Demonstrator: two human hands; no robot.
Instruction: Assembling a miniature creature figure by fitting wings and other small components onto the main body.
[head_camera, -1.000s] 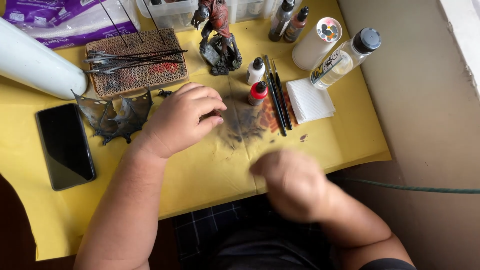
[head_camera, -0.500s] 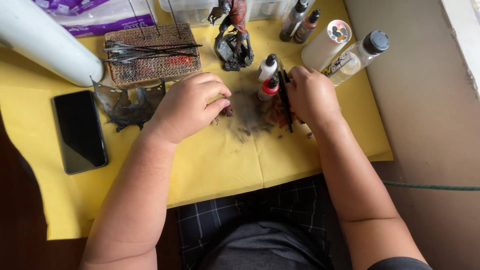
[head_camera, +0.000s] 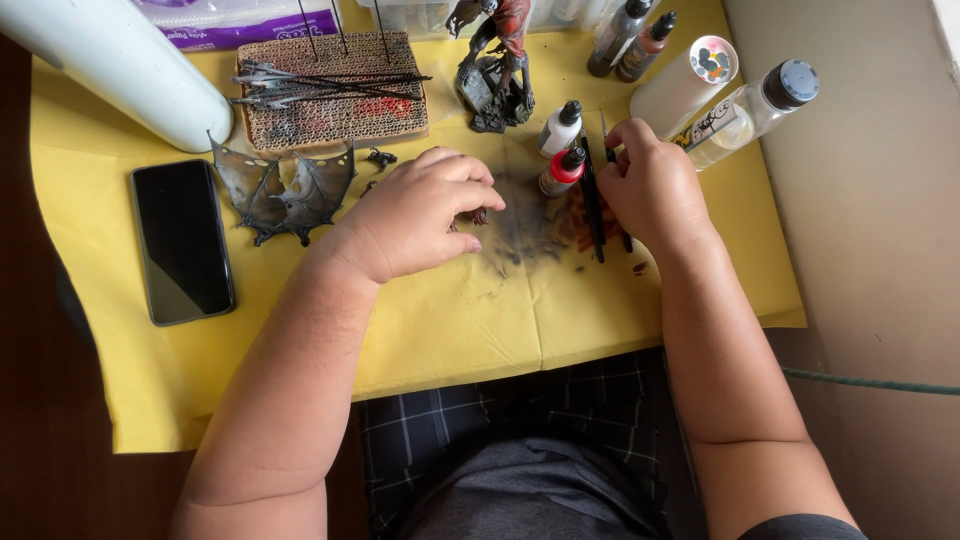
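Yellow cloth (head_camera: 620, 310) | left hand (head_camera: 420, 215) curled; right hand (head_camera: 650, 185) at brushes (head_camera: 592, 200)

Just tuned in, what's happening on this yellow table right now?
A person sits at a yellow table with miniature-painting gear. The left hand pinches a small dark piece over a paint-smudged patch. The right hand reaches among thin brushes beside two small dropper bottles. Dark wing parts and a phone lie to the left.

Likely a home hobby desk, yellow paper cover (head_camera: 600, 330), paint dropper bottles (head_camera: 562, 170), painted miniature figure (head_camera: 495, 65), brushes (head_camera: 592, 200)
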